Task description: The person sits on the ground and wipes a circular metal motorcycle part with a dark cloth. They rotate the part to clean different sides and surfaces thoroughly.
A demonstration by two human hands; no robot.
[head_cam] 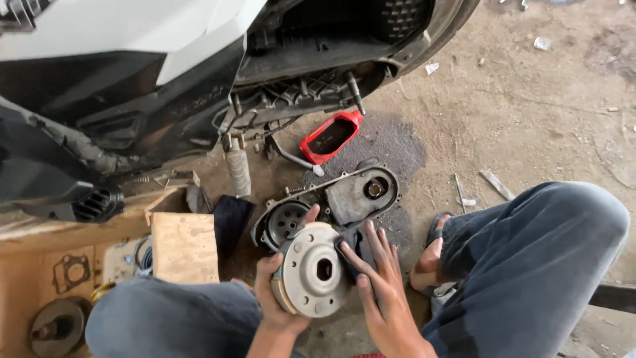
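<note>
While the person squats on the dirt floor (530,106), both hands are busy with one round metal part. It is a grey scooter pulley disc (313,268) with a hole in its middle, held up just above the floor, between the person's knees. The left hand (278,298) grips the disc by its near rim, fingers (310,215) wrapped around the edge, so it stays steady and tilted up toward the eyes. The right hand (381,292) lies flat on a dark cloth (354,242) pressed against the disc's right side, fingers spread apart and straight, which looks like wiping.

Just behind the disc, the long grey engine cover (344,199) rests open side up on the floor, on a dark oily patch. A red plastic piece (329,136) lies farther back, under the scooter (199,73). At the floor's left edge sit a wooden box (182,245) and a cardboard tray (26,292) holding a gasket (69,272) and another round part (56,328).
</note>
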